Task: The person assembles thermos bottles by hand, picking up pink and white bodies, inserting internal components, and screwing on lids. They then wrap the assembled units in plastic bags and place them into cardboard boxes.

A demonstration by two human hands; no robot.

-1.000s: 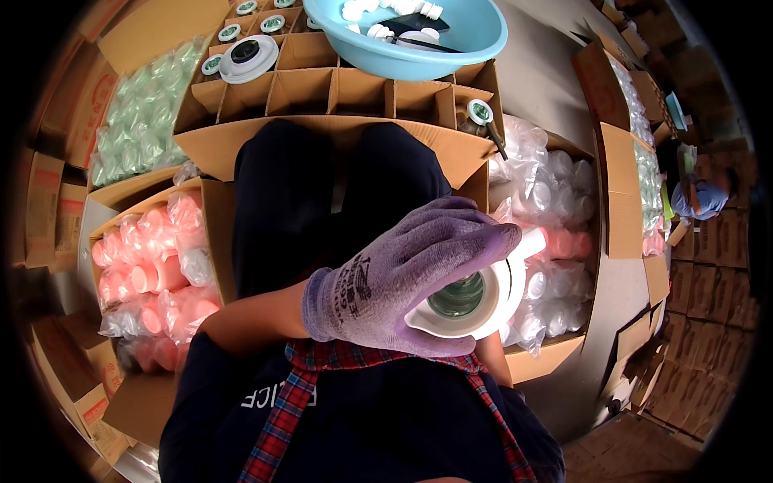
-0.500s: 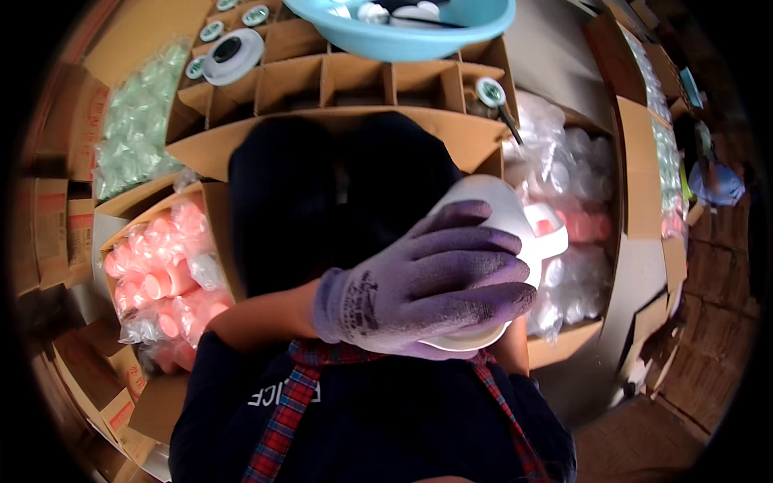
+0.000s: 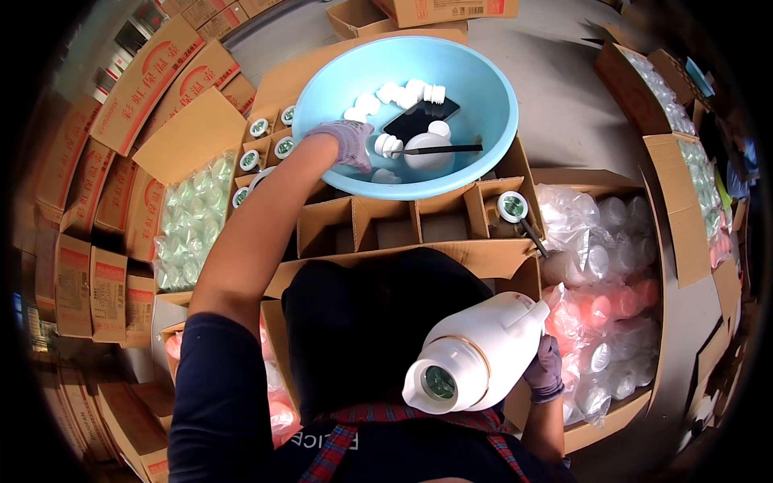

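1. I take the blue basin (image 3: 483, 153) as my landmark; it sits on top of a cardboard divider box (image 3: 386, 221) ahead of me.
2. My left hand (image 3: 346, 145), in a purple glove, reaches over the basin's near-left rim and down inside. Its fingers curl among the small white caps (image 3: 386, 145) there, but I cannot tell whether they are closed on one.
3. Also in the basin: a dark flat phone-like slab (image 3: 419, 119), a round white lid (image 3: 427, 151) and a thin black stick (image 3: 443, 149) lying across that lid.
4. My right hand (image 3: 546, 370), also gloved, is well below the basin, near my lap. It is clamped around the side of a white jug (image 3: 479, 354), which lies tilted with its open mouth toward me and its spout end pointing up toward the basin.
5. Right of the jug, a carton holds bagged pink and clear containers (image 3: 604, 282).
6. Left of the basin, another carton holds bagged pale green containers (image 3: 193, 217).
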